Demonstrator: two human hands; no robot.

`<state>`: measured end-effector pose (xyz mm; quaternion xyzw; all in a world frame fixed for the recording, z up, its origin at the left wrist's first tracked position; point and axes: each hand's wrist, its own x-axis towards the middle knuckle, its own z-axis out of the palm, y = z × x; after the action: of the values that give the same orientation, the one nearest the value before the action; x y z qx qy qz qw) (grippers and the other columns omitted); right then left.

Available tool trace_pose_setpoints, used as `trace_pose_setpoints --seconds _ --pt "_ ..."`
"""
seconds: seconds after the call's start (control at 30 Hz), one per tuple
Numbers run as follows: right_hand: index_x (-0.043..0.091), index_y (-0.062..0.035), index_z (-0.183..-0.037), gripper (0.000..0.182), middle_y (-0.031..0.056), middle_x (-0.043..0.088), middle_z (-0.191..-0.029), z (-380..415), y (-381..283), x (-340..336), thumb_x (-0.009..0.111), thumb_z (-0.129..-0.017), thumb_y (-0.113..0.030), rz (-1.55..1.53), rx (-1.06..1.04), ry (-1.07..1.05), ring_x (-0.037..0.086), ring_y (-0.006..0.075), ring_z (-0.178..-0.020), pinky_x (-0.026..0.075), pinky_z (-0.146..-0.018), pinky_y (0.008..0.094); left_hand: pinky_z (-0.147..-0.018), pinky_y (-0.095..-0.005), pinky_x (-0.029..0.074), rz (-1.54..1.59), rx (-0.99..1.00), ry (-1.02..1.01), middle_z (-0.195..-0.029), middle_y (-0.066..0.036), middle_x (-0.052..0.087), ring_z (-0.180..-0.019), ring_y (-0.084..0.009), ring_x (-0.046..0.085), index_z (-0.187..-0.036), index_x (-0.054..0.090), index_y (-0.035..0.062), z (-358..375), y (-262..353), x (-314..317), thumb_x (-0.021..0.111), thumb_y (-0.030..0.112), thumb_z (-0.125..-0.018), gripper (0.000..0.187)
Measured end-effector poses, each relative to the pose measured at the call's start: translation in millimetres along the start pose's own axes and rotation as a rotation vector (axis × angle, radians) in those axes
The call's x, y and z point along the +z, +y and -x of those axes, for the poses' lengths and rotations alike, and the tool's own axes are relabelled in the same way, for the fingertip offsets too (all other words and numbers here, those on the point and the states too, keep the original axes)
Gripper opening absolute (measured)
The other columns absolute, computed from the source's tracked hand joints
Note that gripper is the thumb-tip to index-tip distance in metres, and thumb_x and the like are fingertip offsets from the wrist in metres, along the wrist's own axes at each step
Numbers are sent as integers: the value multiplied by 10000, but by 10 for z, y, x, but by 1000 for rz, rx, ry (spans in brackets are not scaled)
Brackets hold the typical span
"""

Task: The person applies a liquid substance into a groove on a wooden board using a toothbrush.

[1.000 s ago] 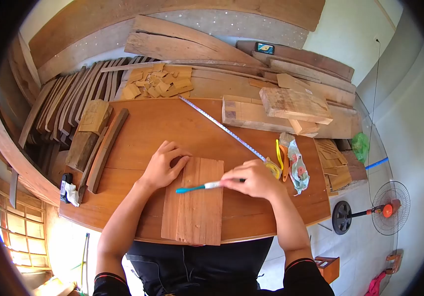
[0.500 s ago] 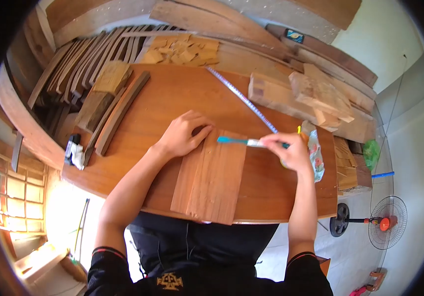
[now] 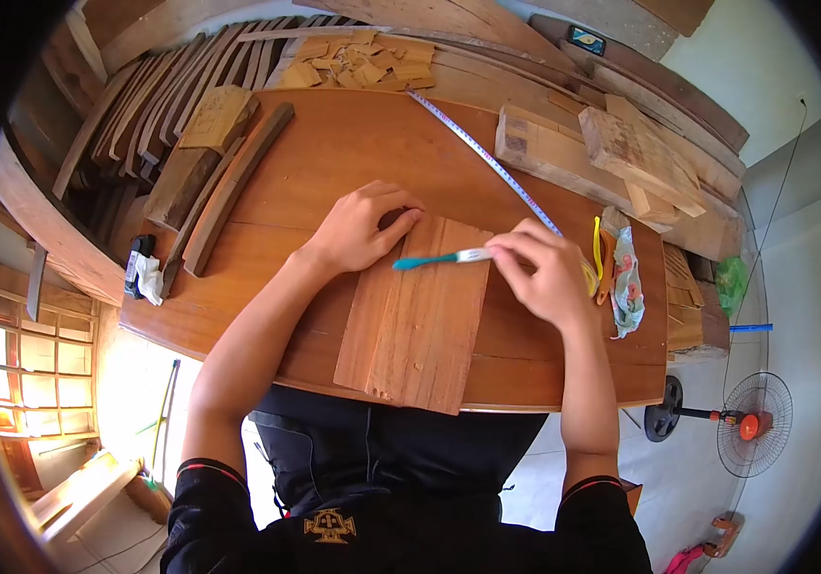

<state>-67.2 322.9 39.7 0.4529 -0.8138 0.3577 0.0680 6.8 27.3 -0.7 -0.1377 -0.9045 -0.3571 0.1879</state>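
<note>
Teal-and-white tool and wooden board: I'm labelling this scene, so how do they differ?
Colour: the teal-and-white tool has coloured sections; the wooden board is brown with visible grain.
Shape: the tool is slim and stick-like; the board is a broad, flat panel.
Pose: the tool is held in the right hand; the board rests on the wooden table.
Both are longer than wide.

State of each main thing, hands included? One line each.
Board: lying flat
Teal-and-white tool: held, teal end over board
Right hand: closed on tool
Left hand: fingers bent, at board's far-left corner
Tape measure: blade pulled out
Phone: screen lit
Green bag: crumpled
Fan: spin unclear
</note>
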Motion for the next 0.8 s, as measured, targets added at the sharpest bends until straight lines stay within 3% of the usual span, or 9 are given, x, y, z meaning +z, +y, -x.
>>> trace_pose_setpoints --seconds 0.1,0.2,0.5,0.6,0.7,0.8 --pt "809 -65 -969 79 80 703 -884 -19 36 120 789 -953 -139 -24 -84 20 682 285 -818 537 -748 389 -903 -465 558 2 -8 -14 -1074 -182 751 -1019 -403 685 -1113 761 19 -5 -11 -5 661 172 -1044 195" --pt "812 -51 -957 108 84 714 -914 3 244 -38 773 -960 -151 66 13 75 675 298 -877 530 -809 412 -899 -460 560 -4 -9 -8 -1071 -185 748 -1025 -402 690 -1109 760 19 3 -3 -9 663 177 -1044 196" --pt "828 -69 -915 191 53 669 -856 -10 30 108 842 -935 -258 142 -34 127 632 259 -868 461 -799 412 -924 -463 562 -12 -21 -22 -1092 -187 748 -1070 -394 689 -1110 773 27 11 -42 4 655 198 -1047 216" --pt "824 -63 -909 212 55 664 -857 -32 126 29 832 -949 -270 215 -40 178 631 270 -879 463 -811 419 -948 -468 558 -19 -4 -13 -1106 -179 750 -1091 -391 687 -1109 773 32 5 -45 13 654 217 -1050 228" --pt "826 -59 -921 220 58 662 -874 -15 273 -54 812 -968 -273 233 110 161 628 281 -897 466 -839 424 -968 -470 555 -18 -14 -31 -1113 -170 754 -1103 -387 685 -1108 771 33 22 -42 -9 648 225 -1053 235" --pt "824 -47 -934 233 63 651 -872 -15 140 79 800 -983 -273 214 35 136 621 283 -895 469 -842 428 -968 -478 564 -6 -6 -20 -1106 -167 760 -1092 -387 687 -1099 768 30 14 -78 35 650 249 -1041 255"
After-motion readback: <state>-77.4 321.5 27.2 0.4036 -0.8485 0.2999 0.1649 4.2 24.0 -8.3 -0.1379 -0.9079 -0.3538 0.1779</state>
